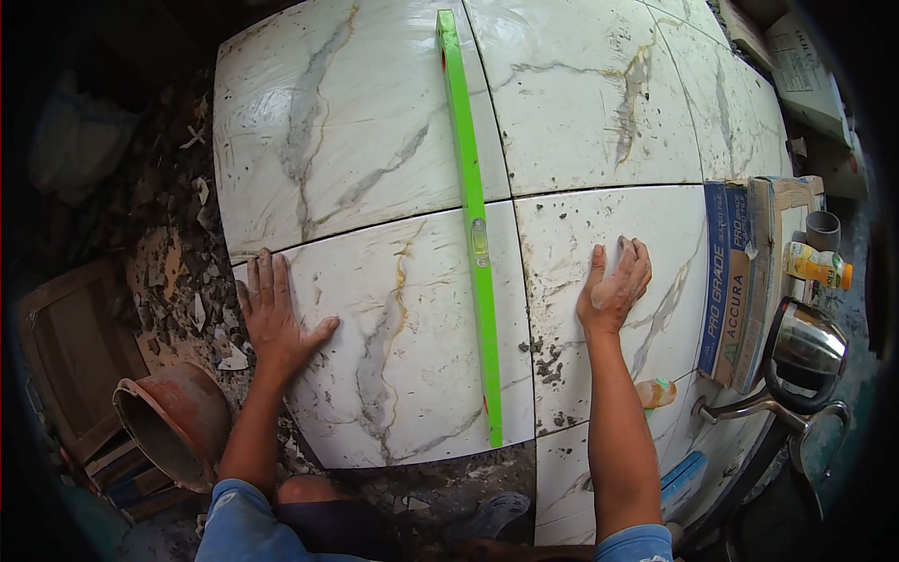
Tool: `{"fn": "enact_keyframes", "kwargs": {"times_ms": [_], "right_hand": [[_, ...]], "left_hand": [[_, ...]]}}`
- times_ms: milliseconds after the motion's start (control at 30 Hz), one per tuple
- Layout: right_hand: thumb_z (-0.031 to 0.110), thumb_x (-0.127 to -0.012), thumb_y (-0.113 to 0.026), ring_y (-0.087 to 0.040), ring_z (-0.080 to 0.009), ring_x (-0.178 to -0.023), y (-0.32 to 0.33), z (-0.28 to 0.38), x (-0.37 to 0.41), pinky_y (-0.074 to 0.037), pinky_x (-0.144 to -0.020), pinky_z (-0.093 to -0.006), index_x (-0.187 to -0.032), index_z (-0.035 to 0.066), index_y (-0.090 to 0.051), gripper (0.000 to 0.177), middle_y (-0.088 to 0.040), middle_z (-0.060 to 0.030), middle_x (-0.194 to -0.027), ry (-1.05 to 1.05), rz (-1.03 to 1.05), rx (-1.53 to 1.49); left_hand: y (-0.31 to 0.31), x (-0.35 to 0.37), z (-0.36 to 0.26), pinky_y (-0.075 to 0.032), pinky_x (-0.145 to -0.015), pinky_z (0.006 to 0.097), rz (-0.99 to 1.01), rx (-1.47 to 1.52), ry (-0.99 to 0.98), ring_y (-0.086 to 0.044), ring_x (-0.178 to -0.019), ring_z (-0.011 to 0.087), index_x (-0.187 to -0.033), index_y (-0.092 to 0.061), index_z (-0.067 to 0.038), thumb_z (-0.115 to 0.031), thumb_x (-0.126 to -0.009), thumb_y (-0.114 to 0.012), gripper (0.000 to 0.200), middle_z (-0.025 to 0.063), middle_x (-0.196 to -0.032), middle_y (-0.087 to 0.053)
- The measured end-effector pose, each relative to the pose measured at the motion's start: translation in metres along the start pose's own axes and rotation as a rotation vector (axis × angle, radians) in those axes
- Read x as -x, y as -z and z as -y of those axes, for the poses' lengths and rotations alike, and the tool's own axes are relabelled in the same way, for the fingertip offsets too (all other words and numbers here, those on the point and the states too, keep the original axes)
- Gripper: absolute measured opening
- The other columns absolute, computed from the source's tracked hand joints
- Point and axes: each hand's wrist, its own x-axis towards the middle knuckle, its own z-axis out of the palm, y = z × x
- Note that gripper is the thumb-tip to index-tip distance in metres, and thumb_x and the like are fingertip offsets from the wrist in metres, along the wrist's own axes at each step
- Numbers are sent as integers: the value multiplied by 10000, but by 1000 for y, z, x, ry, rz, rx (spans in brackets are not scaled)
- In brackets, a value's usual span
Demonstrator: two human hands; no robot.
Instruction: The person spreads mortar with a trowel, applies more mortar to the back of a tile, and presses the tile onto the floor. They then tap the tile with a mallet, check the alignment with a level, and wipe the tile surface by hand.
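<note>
My left hand (281, 321) rests with spread fingers on the left edge of a white marbled tile (426, 361), close to the joint with the tile behind it. On the neighbouring tile (674, 253) to the right lies my right hand (615, 288), its fingers apart and holding nothing. Between my hands a long green spirit level (485, 328) lies across the front and back tiles, touched by neither hand. Its vial sits near the joint. Crumbs of grey mortar (548, 365) are scattered along the seam beside my right forearm.
An orange bucket (178, 421) stands tilted at the left by rubble (178, 290) and a brown panel (80, 347). Tile boxes (735, 281), a yellow bottle (817, 266), a grey cup (823, 229) and a metal-framed object (805, 347) are at the right. A small bottle (655, 392) lies near my right forearm.
</note>
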Motion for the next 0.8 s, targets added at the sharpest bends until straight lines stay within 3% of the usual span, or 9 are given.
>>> {"fn": "enact_keyframes", "kwargs": {"times_ms": [367, 567, 633, 700, 767, 800], "right_hand": [[343, -922, -598, -413, -331, -1229, -3, -1, 2, -346, -1029, -463, -1236, 55, -547, 429, -455, -131, -1317, -21, -35, 6], [402, -941, -548, -436, -341, -1227, -7, -10, 3, -351, -1039, -445, -1239, 52, -563, 460, -493, -148, -1306, 12, -64, 12], [441, -947, -523, -476, -370, -1201, -8, -16, -4, -372, -1026, -453, -1256, 32, -558, 514, -533, -184, -1273, -23, 90, -101], [531, -908, -541, -500, -390, -1184, 46, 38, 14, -397, -1003, -466, -1265, 6, -551, 635, -561, -216, -1236, -118, 230, -473], [595, -845, -589, -516, -376, -1173, 97, 96, 62, -417, -985, -452, -1279, 5, -540, 734, -578, -225, -1196, -67, 261, -241], [569, -831, -618, -538, -378, -1144, 105, 113, 88, -430, -967, -450, -1260, 10, -551, 708, -587, -220, -1186, -60, 283, -188]], "left_hand": [[0, 2, 1, -100, -1152, 557, -41, 54, -5, -126, -1465, 302, -1501, -245, -81, -689, -663, -653, 1113, 135, -1574, -180], [3, 11, 5, -57, -1177, 517, -90, 94, 23, -77, -1473, 259, -1514, -210, -101, -770, -706, -547, 1101, 99, -1585, -151], [8, 11, 7, -24, -1179, 509, -20, 129, 12, -68, -1475, 257, -1521, -189, -104, -786, -707, -520, 1112, 92, -1590, -137], [2, 16, 10, -1, -1180, 500, -69, 148, 28, -57, -1476, 258, -1524, -177, -100, -802, -722, -483, 1109, 99, -1590, -134], [-1, 18, 14, 9, -1179, 495, -39, 203, 5, -45, -1476, 264, -1526, -164, -92, -802, -740, -465, 1101, 117, -1589, -132], [5, 27, 16, -46, -1180, 497, -48, 224, 5, -80, -1470, 291, -1516, -185, -78, -745, -775, -504, 1047, 138, -1581, -138]]}}
